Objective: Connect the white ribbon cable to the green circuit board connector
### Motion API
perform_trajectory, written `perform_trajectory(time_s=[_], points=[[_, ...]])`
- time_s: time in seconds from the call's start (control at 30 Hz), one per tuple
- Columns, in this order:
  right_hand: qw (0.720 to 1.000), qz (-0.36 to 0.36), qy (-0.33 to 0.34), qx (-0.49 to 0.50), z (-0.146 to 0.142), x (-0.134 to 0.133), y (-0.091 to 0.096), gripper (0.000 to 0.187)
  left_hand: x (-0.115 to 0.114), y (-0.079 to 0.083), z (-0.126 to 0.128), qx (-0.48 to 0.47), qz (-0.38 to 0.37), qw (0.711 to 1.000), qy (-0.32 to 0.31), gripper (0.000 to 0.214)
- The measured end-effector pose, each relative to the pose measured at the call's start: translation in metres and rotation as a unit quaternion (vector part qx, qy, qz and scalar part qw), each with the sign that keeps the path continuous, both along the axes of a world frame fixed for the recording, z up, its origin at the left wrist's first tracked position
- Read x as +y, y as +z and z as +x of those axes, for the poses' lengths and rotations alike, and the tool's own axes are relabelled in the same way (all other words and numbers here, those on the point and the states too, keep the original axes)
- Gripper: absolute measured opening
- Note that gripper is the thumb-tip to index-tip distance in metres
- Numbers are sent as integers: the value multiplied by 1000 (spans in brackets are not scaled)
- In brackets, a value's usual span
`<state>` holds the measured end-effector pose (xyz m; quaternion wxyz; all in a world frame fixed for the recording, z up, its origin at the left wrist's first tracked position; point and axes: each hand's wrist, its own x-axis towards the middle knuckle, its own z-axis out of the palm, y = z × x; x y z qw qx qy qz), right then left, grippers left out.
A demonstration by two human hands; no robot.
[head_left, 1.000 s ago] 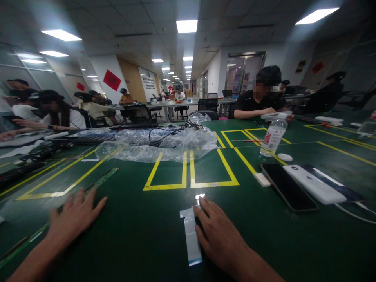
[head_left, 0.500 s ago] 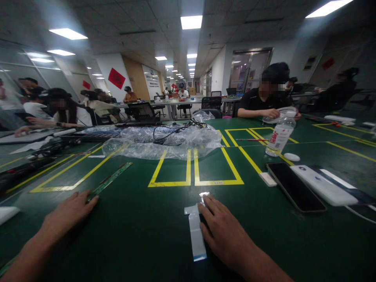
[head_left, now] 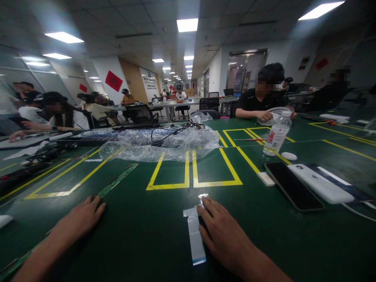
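Note:
A long, narrow green circuit board [head_left: 119,181] lies slantwise on the green table. My left hand [head_left: 84,215] is closed over its middle, fingertips at the board's edge, and my forearm hides part of it. The lower end comes out at the bottom left. Near the middle, a flat white ribbon cable [head_left: 196,239] with a blue-tipped end and a short side branch lies on the table. My right hand [head_left: 221,231] rests along its right side, fingers stretched out and touching its upper part. A small shiny piece [head_left: 202,196] shows at those fingertips.
Crumpled clear plastic wrap [head_left: 170,143] with black cables lies ahead. To the right are a bottle [head_left: 276,135], a black phone [head_left: 293,186] and a white device [head_left: 320,183]. Yellow tape [head_left: 217,183] marks rectangles. Across the table, a person [head_left: 261,98] holds a white basket.
My left hand and the circuit board have shifted to the right, and more of the board's lower end shows. My right hand and the ribbon cable stay nearly in place. The view has turned slightly.

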<state>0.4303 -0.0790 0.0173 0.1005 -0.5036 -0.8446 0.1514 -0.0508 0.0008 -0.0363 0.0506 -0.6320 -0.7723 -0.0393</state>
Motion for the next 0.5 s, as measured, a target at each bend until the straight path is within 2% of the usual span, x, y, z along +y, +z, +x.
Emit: perform_trajectory(time_s=[0.1, 0.2, 0.33, 0.5], points=[[1000, -5, -2, 3, 0, 0, 0, 53, 2, -5, 20, -2, -52, 997, -59, 68], [1000, -3, -3, 3, 0, 0, -1, 53, -3, 1, 47, -17, -87, 991, -98, 73], [1000, 11, 1, 2, 0, 0, -4, 52, -14, 13, 90, -7, -103, 985, -140, 72], [1000, 20, 2, 1, -1, 1, -6, 52, -25, 22, 138, -14, -97, 968, -230, 63]])
